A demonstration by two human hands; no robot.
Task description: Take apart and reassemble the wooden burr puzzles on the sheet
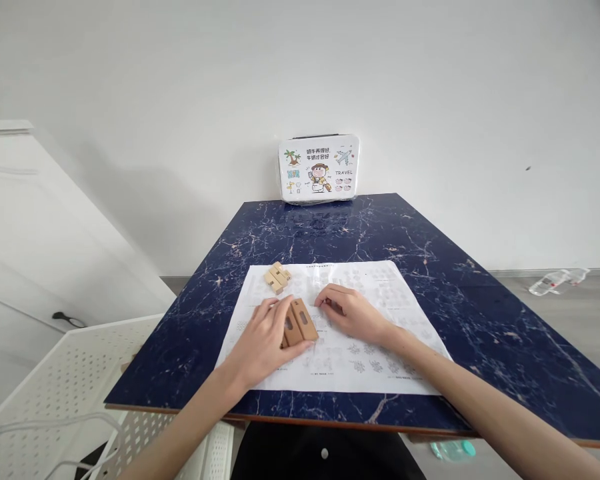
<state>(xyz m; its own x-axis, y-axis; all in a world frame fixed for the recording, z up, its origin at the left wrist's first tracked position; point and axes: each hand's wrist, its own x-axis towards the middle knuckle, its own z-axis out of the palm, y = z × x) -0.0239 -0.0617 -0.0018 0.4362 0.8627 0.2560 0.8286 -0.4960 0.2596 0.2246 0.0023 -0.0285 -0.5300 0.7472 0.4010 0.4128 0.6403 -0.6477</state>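
My left hand (267, 337) is closed around a group of brown wooden pieces (303, 321) with notches cut in them, lying on the printed sheet. Its thumb runs along their near end, and its palm and fingers hide part of the group. Just beyond that hand, a small cluster of pale wooden pieces (277, 277) with dark notches rests on the sheet. My right hand (349, 312) is on the paper to the right of the brown pieces, apart from them. Its fingers are curled in towards the thumb, and whatever is inside them, if anything, is hidden.
A large white sheet (375, 363) printed with small diagrams lies on the dark blue marbled table (325, 240). At the back, a white cartoon case (320, 169) leans against the wall. White perforated shelving (85, 363) stands left; plastic bottles (559, 281) lie on the floor.
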